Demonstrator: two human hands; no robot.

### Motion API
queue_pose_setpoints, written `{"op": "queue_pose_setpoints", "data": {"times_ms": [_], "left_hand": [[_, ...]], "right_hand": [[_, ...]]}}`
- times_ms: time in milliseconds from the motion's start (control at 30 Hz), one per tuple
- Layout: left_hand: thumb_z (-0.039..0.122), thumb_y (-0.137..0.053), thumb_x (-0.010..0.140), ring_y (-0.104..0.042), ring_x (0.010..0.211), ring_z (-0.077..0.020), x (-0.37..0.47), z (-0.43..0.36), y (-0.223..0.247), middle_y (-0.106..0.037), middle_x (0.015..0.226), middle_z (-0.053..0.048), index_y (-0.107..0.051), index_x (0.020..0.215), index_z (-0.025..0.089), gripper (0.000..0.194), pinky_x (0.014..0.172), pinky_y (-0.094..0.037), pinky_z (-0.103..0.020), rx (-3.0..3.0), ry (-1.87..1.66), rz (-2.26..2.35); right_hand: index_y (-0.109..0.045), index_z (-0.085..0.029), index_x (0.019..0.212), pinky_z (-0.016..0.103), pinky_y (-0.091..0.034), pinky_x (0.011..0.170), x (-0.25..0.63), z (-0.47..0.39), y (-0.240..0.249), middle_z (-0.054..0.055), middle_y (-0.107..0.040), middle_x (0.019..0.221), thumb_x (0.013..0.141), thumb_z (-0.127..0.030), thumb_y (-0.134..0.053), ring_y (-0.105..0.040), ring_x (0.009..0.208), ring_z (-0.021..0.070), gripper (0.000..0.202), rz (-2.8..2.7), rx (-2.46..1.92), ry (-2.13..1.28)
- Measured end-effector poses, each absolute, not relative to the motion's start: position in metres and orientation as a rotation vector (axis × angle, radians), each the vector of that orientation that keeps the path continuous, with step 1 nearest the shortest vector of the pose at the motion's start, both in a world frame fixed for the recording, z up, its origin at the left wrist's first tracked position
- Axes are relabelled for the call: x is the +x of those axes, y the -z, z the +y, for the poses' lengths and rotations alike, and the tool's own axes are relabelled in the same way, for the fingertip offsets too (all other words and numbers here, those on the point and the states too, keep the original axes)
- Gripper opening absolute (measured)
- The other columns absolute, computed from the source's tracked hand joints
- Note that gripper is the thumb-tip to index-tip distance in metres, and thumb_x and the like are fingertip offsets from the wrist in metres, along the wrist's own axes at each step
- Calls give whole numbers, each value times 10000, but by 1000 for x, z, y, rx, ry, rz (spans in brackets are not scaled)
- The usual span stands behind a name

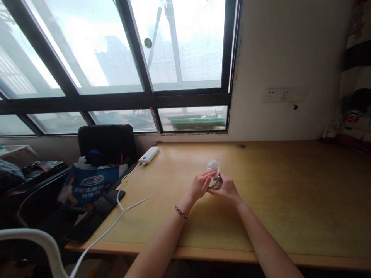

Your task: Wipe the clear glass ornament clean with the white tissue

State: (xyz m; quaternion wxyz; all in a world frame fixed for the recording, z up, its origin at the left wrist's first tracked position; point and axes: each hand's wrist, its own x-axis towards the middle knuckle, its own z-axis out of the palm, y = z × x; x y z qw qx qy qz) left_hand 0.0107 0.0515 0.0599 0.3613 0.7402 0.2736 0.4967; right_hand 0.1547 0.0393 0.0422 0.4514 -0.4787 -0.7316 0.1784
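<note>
Pale wooden counter (275,200) under window: left hand (199,186) & right hand (226,190), fingers closed on small clear crinkly plastic packet (213,170), seem to be opening it; next needs a firm pull apart.

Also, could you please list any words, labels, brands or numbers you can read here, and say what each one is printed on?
Blue bag on the chair: white characters in two rows, too blurred to read.
Clear packet held between the left hand and right hand: no readable print.
White power bank: a small dark mark, not legible.
Wall sockets: no text visible.
Patterned fabric at far right: a figure, no words.
</note>
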Motion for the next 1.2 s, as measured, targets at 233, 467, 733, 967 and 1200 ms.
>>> {"op": "queue_pose_setpoints", "data": {"times_ms": [233, 467, 733, 967, 1200], "left_hand": [[306, -453, 797, -461, 1096, -218, 10, 58, -54, -552, 1134, -30, -593, 1044, 223, 296, 977, -292, -331, 1879, -1316, 835], [279, -552, 738, -547, 953, -232, 15, 61, -49, -637, 953, -38, -663, 870, 217, 183, 921, -344, -311, 1612, -1343, 894], [212, -579, 715, -477, 1076, -229, 22, 53, -53, -596, 1056, -39, -651, 908, 215, 206, 1008, -264, -347, 1527, -1426, 803], [216, -558, 733, -444, 1114, -221, 31, 40, -62, -547, 1137, -36, -622, 980, 210, 256, 1031, -227, -361, 1497, -1470, 739], [210, -523, 757, -395, 1160, -210, 39, 26, -68, -492, 1202, -50, -585, 1053, 211, 302, 1039, -208, -343, 1625, -1453, 692]], "right_hand": [[-504, -166, 1020, 305, -455, 645, 155, 40, -40, 71, -599, 837, 534, -471, -673, -575, 721, 211, 598, -1761, -1232, -308], [-454, -157, 1087, 357, -460, 718, 162, 46, -37, 110, -576, 948, 541, -522, -658, -567, 832, 250, 688, -1617, -1288, -152], [-469, -145, 1050, 361, -479, 705, 164, 55, -30, 115, -597, 919, 507, -491, -688, -589, 787, 244, 681, -1392, -1318, -286], [-408, -183, 1023, 416, -485, 739, 164, 66, -25, 102, -560, 1022, 487, -388, -743, -580, 854, 228, 665, -1131, -998, -758], [-461, -173, 1035, 427, -466, 757, 167, 64, -24, 137, -523, 1093, 680, -564, -539, -532, 969, 261, 534, -989, -711, -964]]}}
